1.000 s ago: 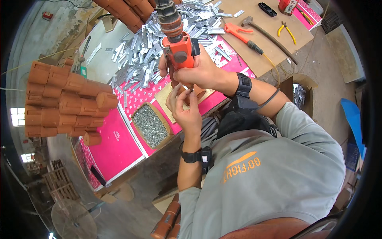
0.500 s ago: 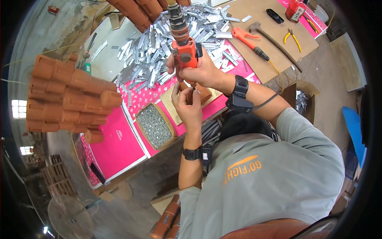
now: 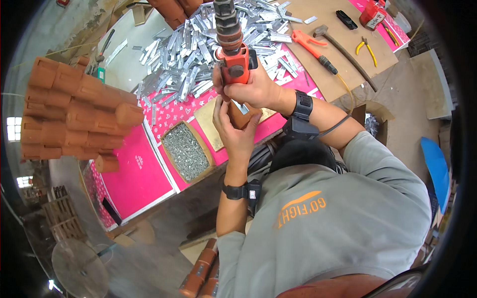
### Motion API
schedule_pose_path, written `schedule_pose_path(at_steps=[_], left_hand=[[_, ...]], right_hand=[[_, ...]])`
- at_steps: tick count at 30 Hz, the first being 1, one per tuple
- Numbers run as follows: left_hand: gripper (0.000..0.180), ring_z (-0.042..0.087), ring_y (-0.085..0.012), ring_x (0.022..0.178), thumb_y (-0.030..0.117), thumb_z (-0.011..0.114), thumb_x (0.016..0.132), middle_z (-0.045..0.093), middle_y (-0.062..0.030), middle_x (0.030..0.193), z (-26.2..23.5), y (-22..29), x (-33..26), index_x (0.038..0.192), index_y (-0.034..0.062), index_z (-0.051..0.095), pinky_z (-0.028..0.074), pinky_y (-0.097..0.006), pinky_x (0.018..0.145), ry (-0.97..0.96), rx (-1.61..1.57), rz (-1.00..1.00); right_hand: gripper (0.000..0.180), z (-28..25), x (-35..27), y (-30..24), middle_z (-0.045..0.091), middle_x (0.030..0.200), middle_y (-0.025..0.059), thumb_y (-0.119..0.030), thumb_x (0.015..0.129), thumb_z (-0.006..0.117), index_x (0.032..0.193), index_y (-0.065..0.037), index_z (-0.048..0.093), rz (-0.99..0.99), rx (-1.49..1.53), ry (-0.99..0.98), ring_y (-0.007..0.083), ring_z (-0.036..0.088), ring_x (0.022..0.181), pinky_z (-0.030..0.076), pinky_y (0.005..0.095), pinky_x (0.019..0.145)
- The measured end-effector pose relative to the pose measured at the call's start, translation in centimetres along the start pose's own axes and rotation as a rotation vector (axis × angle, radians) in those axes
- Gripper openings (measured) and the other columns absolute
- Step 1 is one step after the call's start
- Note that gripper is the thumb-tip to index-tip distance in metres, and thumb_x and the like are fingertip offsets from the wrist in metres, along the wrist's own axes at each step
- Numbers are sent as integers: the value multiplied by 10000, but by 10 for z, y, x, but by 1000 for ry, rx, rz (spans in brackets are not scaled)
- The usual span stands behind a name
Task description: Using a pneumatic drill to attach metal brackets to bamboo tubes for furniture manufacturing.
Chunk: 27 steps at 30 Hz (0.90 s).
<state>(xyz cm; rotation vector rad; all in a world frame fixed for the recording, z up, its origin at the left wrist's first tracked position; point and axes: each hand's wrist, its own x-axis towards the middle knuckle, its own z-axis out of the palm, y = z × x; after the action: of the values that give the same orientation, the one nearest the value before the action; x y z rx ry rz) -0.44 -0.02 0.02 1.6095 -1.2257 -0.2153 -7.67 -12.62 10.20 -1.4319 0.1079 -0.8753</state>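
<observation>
My right hand [image 3: 252,88] is closed round a red hand-held power tool [image 3: 234,68] with a dark ribbed body rising toward the top of the view. The tool's lower end is hidden behind my fingers. Just below it, my left hand [image 3: 236,134] grips a terracotta-coloured piece [image 3: 241,118], thumb on its right and fingers on its left. A bit of pale metal shows on the piece's top edge. Under it lies a wooden board [image 3: 204,117]. Left of the board, an open box [image 3: 212,160] holds many small silver fasteners [image 3: 186,151].
A heap of metal strips [image 3: 198,54] covers the far table. Terracotta-coloured cylinders [image 3: 74,114] are stacked at left. On cardboard at right lie an orange air blow gun [image 3: 310,44], a hammer [image 3: 345,52] and yellow-handled pliers [image 3: 366,47]. A red bottle [image 3: 372,15] stands behind.
My left thumb and fingers have parted from a pinch near the tool's lower end and now hold the terracotta-coloured piece. The right hand keeps the tool. The whole view has shifted slightly.
</observation>
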Motion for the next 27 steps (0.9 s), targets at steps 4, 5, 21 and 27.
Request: schedule_pose_path(at_steps=[4, 5, 21, 27], left_hand=[[868, 380, -376, 1370, 218, 895, 717, 391, -192, 1488, -1, 1, 1, 1418, 14, 425, 356, -462, 1121, 15, -54, -38], [839, 413, -349, 1344, 226, 888, 732, 426, -182, 1444, -4, 2, 1, 1402, -1, 439, 368, -443, 1105, 7, -26, -12], [186, 633, -352, 944, 168, 759, 809, 693, -169, 942, -145, -21, 3, 936, 32, 760, 491, -436, 848, -138, 826, -232], [110, 607, -348, 914, 116, 725, 820, 668, -150, 902, -146, -25, 4, 857, 14, 704, 467, -451, 851, -161, 744, -292]], right_hand=[[546, -2, 0, 9, 597, 895, 85, 34, 758, 563, 1266, -66, 389, 14, -109, -28, 162, 613, 814, 529, 322, 677], [546, -1, 1, 11, 597, 895, 85, 34, 758, 563, 1266, -66, 389, 11, -107, -33, 162, 613, 814, 529, 322, 677], [245, 3, -1, 4, 650, 884, 52, 0, 765, 599, 1009, -14, 593, -79, -133, -15, 102, 596, 766, 495, 273, 684], [382, 1, 0, 12, 649, 920, 56, 16, 767, 595, 1141, -33, 532, -84, -102, 3, 123, 609, 839, 501, 285, 728]])
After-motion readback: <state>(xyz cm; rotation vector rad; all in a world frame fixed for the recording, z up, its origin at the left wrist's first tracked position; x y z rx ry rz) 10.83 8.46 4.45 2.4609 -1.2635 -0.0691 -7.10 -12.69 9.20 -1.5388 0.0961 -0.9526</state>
